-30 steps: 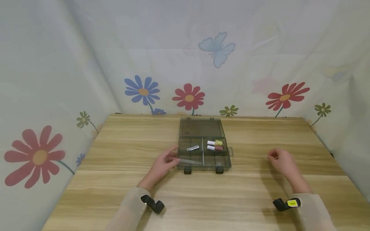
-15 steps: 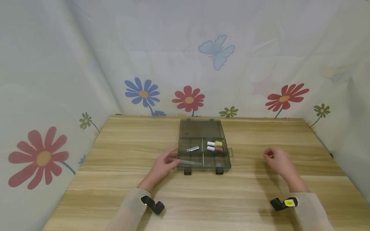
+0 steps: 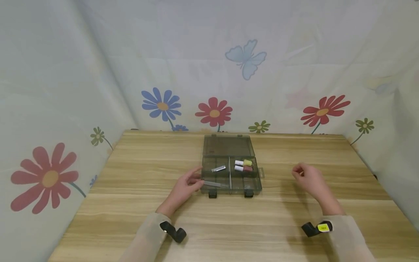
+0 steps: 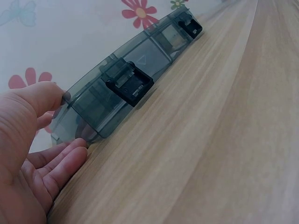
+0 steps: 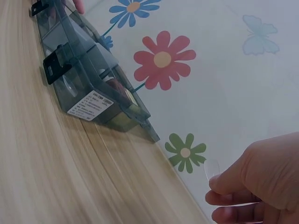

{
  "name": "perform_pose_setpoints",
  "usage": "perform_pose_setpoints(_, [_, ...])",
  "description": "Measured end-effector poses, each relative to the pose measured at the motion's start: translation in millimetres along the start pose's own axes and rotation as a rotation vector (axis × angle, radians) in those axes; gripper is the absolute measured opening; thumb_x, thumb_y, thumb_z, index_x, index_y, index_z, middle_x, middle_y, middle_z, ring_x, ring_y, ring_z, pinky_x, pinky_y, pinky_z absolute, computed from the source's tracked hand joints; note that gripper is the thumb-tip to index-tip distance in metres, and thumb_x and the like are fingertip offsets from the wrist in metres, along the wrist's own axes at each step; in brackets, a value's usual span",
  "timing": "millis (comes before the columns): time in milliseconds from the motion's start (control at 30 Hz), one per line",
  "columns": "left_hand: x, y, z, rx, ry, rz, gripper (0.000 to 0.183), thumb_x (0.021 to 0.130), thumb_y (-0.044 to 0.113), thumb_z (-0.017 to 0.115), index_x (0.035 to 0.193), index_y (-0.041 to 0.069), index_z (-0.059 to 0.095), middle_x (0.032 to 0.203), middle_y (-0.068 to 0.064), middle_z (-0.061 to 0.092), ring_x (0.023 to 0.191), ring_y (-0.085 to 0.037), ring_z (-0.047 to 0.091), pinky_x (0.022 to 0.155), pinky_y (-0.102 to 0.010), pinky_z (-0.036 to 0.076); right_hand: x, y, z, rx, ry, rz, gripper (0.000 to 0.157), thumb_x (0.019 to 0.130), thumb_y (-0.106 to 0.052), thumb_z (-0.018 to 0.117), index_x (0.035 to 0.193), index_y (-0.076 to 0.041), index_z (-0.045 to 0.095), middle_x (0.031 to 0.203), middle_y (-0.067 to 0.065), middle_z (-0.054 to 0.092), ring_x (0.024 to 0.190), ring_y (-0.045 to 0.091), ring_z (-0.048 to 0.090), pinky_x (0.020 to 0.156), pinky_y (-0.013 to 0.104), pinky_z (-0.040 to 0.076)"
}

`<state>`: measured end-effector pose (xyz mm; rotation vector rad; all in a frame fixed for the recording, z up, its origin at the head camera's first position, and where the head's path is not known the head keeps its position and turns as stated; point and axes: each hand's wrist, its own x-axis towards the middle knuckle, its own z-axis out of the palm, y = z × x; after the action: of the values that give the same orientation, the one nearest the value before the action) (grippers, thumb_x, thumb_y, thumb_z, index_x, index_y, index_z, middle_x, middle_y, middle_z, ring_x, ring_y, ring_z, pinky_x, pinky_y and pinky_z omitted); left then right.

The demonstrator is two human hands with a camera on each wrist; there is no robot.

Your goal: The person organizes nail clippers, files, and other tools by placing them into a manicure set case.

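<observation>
A smoky clear plastic organizer box [image 3: 230, 178] lies on the table with its lid [image 3: 228, 145] laid back. My left hand [image 3: 186, 186] holds its left side, thumb at the rim and fingertips by the bottom edge in the left wrist view. Inside are a nail clipper [image 3: 218, 169], a grey nail file [image 3: 211, 184], and two small bottles with white caps, one yellow [image 3: 247, 163] and one dark red [image 3: 248, 169]. Right of the box, above the table, my right hand [image 3: 309, 180] pinches a small clear false nail [image 5: 211, 170] between thumb and forefinger.
A wooden table [image 3: 157, 153] carries the box. Two black latches [image 3: 212, 193] hang at the box's front, and a hanging tab [image 3: 261, 172] sticks out on its right. A white flowered cloth [image 3: 183, 65] closes off the back and sides.
My right hand has moved left, toward the box, and a little farther from me, still pinching. My left hand and the box stay in place.
</observation>
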<state>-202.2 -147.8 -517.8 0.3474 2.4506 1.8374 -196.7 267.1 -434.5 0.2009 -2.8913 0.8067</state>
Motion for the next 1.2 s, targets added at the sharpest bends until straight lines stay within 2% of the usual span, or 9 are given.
perform_pose_setpoints(200, [-0.8,4.3,-0.2,0.002,-0.006,-0.006,0.056,0.087,0.022,0.067,0.138,0.016,0.045,0.121,-0.017,0.057,0.103,-0.026,0.058,0.079,-0.034,0.05,3,-11,2.3,0.007,-0.019,-0.016,0.009,0.09,-0.005,0.058,0.093,0.003,0.059,0.085,0.014,0.061,0.077,0.027,0.056,0.063,0.039,0.047])
perform_pose_setpoints(400, [-8.3,28.2,-0.9,-0.002,-0.036,0.008,0.055,0.089,0.013,0.064,0.139,0.004,0.042,0.122,-0.025,0.054,0.104,-0.032,0.057,0.077,-0.035,0.05,5,-19,6.0,0.018,-0.036,-0.035,0.008,0.09,-0.005,0.058,0.093,0.002,0.06,0.084,0.012,0.061,0.076,0.025,0.055,0.062,0.038,0.047])
perform_pose_setpoints(500, [-10.9,34.5,-1.6,-0.001,-0.043,0.009,0.055,0.089,0.013,0.063,0.139,0.003,0.041,0.122,-0.026,0.054,0.104,-0.032,0.056,0.077,-0.033,0.05,7,-23,7.5,0.019,-0.035,-0.05,0.007,0.09,-0.005,0.058,0.092,0.002,0.06,0.083,0.011,0.061,0.075,0.025,0.056,0.063,0.039,0.047])
perform_pose_setpoints(733, [-10.5,35.7,-3.7,-0.007,-0.058,0.005,0.055,0.09,0.014,0.063,0.139,0.004,0.041,0.124,-0.026,0.052,0.106,-0.033,0.055,0.079,-0.034,0.05,12,-34,11.9,0.014,-0.039,-0.086,0.009,0.09,-0.006,0.059,0.093,0.002,0.061,0.085,0.012,0.062,0.075,0.025,0.056,0.065,0.041,0.047])
perform_pose_setpoints(1200, [-10.2,33.3,-3.5,0.004,-0.052,0.014,0.056,0.089,0.015,0.064,0.139,0.004,0.041,0.123,-0.026,0.053,0.106,-0.032,0.056,0.08,-0.035,0.05,16,-57,26.2,0.031,-0.078,-0.125,0.006,0.088,-0.006,0.061,0.09,-0.001,0.062,0.08,0.007,0.061,0.069,0.018,0.054,0.059,0.035,0.046])
